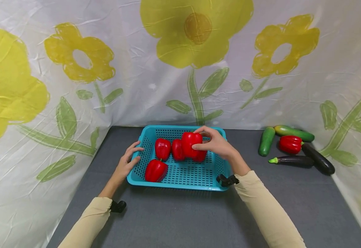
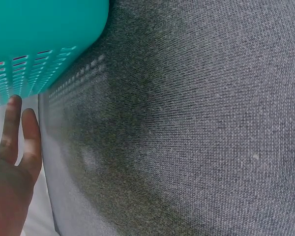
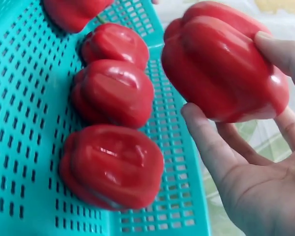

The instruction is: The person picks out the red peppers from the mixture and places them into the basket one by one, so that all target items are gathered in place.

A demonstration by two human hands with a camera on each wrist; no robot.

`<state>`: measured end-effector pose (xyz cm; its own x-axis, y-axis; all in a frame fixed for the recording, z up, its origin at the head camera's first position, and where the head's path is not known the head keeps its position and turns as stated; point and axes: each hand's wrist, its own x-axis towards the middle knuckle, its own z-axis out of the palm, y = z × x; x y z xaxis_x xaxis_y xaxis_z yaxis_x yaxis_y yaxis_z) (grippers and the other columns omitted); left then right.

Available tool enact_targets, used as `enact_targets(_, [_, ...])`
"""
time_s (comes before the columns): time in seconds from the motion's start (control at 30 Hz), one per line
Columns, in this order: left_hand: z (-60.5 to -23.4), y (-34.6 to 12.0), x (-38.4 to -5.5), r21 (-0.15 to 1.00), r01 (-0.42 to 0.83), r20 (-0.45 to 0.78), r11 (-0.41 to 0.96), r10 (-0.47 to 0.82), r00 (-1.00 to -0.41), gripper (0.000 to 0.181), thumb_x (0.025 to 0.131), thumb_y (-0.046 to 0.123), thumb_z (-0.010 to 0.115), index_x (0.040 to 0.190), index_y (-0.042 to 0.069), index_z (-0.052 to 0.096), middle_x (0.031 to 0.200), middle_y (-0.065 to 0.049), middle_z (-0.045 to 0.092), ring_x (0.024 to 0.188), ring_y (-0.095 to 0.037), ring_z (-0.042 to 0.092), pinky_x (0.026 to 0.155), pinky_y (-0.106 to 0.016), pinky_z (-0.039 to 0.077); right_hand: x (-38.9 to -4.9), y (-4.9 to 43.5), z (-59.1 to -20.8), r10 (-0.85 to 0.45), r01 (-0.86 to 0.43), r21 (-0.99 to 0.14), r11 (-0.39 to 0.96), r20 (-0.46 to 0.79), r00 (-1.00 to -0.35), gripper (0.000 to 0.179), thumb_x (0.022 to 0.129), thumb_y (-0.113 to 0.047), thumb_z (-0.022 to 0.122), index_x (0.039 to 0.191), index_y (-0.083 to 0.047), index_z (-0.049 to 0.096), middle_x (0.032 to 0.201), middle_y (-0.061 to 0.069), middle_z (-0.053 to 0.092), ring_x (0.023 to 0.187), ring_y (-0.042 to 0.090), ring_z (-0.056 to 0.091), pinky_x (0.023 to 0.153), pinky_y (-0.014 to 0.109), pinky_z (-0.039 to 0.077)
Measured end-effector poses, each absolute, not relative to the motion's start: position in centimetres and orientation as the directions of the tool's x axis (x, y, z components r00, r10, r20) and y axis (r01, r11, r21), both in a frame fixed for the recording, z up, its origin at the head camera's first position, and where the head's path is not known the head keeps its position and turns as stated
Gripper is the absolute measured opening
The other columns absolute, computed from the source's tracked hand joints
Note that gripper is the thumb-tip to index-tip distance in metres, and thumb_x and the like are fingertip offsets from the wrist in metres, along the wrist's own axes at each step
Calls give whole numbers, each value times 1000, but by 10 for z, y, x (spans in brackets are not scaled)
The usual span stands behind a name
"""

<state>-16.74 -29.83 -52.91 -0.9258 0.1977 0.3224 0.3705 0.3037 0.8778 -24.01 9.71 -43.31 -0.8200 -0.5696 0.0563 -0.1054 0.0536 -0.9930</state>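
Note:
My right hand [image 1: 215, 142] holds a red bell pepper [image 3: 221, 64] between thumb and fingers, raised above the turquoise basket [image 1: 180, 186]. Inside the basket lie several more red bell peppers: one at the front left [image 1: 156, 171], one behind it [image 1: 163, 148], and others along the back, partly covered by the held one in the head view. In the right wrist view a pepper [image 3: 113, 167] sits nearest the basket's end. My left hand [image 1: 126, 163] is at the basket's left side with fingers spread; whether its fingertips touch the rim I cannot tell.
To the right on the dark grey table [image 1: 180, 220] lie a cucumber [image 1: 266, 141], a yellow-green long vegetable [image 1: 293, 133], another red bell pepper [image 1: 290, 144] and two eggplants [image 1: 318, 159]. A white cloth with yellow flowers [image 1: 131, 86] hangs behind the table.

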Motion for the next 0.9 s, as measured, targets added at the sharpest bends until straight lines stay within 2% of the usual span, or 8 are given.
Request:
enact_targets(0.23, [-532,-299,-168,878,385,338,285,202,-919,33,104,-1,50,136,-3,56,161,-18,27,145,-38,24,102,-25,38,-242,82,-438,-579,-39,-997,66,-6,-816,43,88,-7,79,128,-6,61,124,15,62,112,38,58,90,66,47])
enact_targets(0.33, [-533,-299,-168,879,390,344,274,201,-917,33,104,-1,50,136,-4,56,161,-18,27,145,-39,23,101,-21,38,-243,77,-441,-566,-28,-996,79,-22,-824,45,87,-8,81,128,-7,62,125,13,61,113,37,58,91,65,48])
enact_targets(0.53, [-531,-299,-169,885,383,338,265,200,-920,33,103,-2,51,136,-4,56,161,-19,28,145,-39,23,101,-22,38,-240,71,-447,-545,-18,-995,100,-40,-838,50,87,-9,81,132,-8,61,129,13,59,120,40,51,91,66,47])
enact_targets(0.73, [-532,-299,-170,882,388,341,269,205,-917,33,102,-4,52,135,-6,54,160,-22,27,144,-43,24,100,-24,40,-235,68,-450,-513,-8,-993,119,-54,-857,50,87,-11,80,133,-6,62,128,17,60,119,41,52,91,66,47])
enact_targets(0.83, [-531,-299,-169,879,389,340,276,209,-917,33,103,-5,51,135,-6,54,161,-21,26,144,-42,23,103,-31,39,-231,66,-452,-502,-11,-994,111,-46,-863,50,88,-12,80,134,-6,62,128,17,60,119,42,52,91,66,47])
enact_targets(0.9, [-530,-299,-168,876,393,342,281,212,-915,33,103,-5,50,135,-7,54,161,-21,26,145,-41,22,106,-41,37,-229,64,-453,-502,-14,-995,103,-40,-864,50,88,-12,79,134,-6,62,129,18,60,120,43,52,91,65,47])
